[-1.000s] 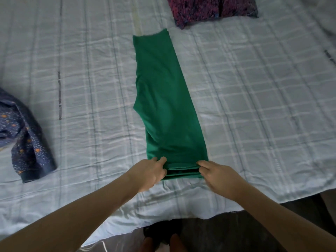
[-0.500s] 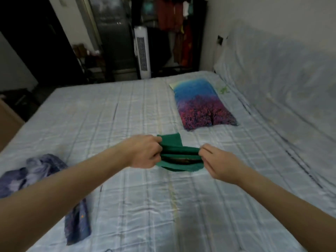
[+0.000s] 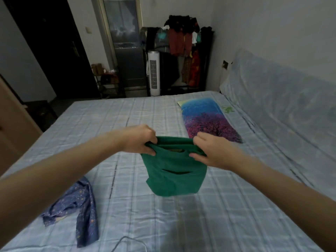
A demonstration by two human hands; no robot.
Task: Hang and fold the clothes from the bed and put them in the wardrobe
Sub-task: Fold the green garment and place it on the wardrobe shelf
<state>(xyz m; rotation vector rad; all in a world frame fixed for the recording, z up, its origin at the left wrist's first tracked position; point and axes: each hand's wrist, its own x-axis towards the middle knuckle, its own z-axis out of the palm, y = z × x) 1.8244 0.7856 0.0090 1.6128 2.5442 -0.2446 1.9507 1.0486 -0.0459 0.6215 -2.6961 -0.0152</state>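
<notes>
A folded green garment [image 3: 174, 171] hangs in the air above the middle of the bed [image 3: 209, 215]. My left hand [image 3: 141, 140] grips its top left corner and my right hand [image 3: 211, 151] grips its top right corner. The lower folded part dangles free, just above the sheet. A crumpled dark blue patterned garment [image 3: 78, 204] lies on the bed at the lower left. A folded blue and purple tree-print cloth [image 3: 205, 117] lies flat at the far right of the bed.
A clothes rack [image 3: 183, 44] hung with garments stands against the far wall, with a white tower fan [image 3: 153, 73] beside it. A dark door [image 3: 51, 48] is at the left. A covered headboard [image 3: 281, 99] runs along the right. A thin cable [image 3: 127, 241] lies near the front edge.
Both hands lifted the green garment's near end off the bed and brought it up and forward, so it now hangs folded. My view rose from the sheet to the room.
</notes>
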